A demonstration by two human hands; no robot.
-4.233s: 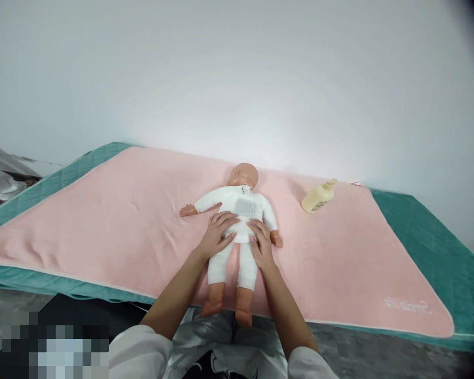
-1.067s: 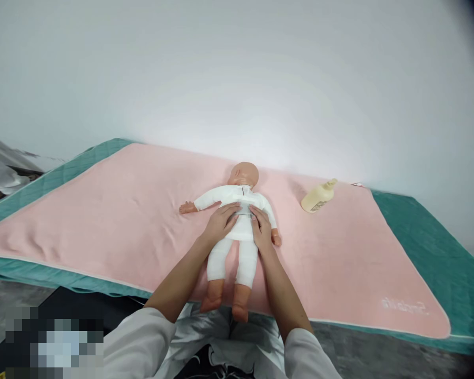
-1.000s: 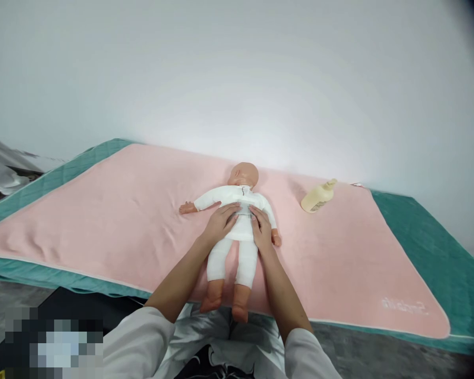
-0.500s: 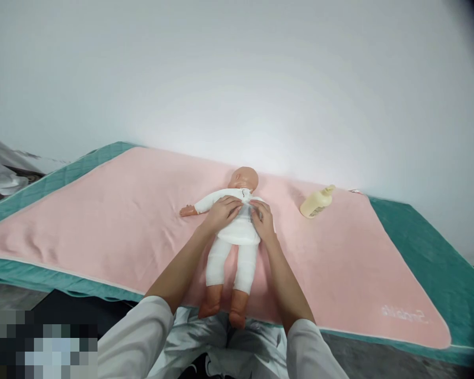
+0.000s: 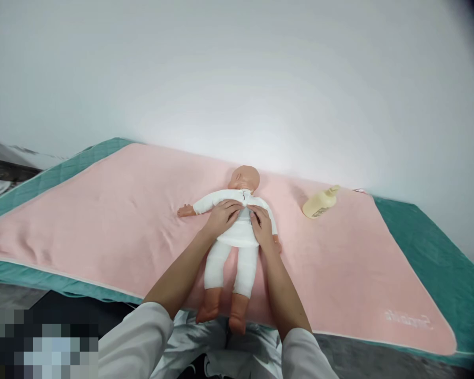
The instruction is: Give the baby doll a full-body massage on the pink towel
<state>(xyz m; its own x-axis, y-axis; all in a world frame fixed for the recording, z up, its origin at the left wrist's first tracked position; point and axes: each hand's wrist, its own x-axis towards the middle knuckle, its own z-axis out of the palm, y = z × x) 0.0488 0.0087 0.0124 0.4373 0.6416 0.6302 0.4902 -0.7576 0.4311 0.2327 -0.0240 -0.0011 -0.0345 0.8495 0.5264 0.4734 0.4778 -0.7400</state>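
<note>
A baby doll (image 5: pixel 237 233) in white wrappings lies stretched out, its bald head (image 5: pixel 245 178) toward the wall and its bare feet at the near edge. Both my hands rest on its upper trunk, with the fingertips close together at the middle. My left hand (image 5: pixel 223 216) lies with slightly curved fingers across the left side of the trunk. On the other side, my right hand (image 5: pixel 262 223) is laid the same way, fingers a little apart. Neither palm can be seen. A short dark thread shows on the white cloth just below the doll's neck.
Under the doll is a pink blanket (image 5: pixel 114 210) over a green quilted pad (image 5: pixel 426 242). A pale yellow pump bottle (image 5: pixel 319 203) lies on its side to the right. Behind the bed rises a white wall (image 5: pixel 260 79). A blurred patch covers the lower left corner.
Both hands stay on the doll's trunk; the right one has slid slightly down. More of the doll's right-side arm now shows. The view has shifted a little.
</note>
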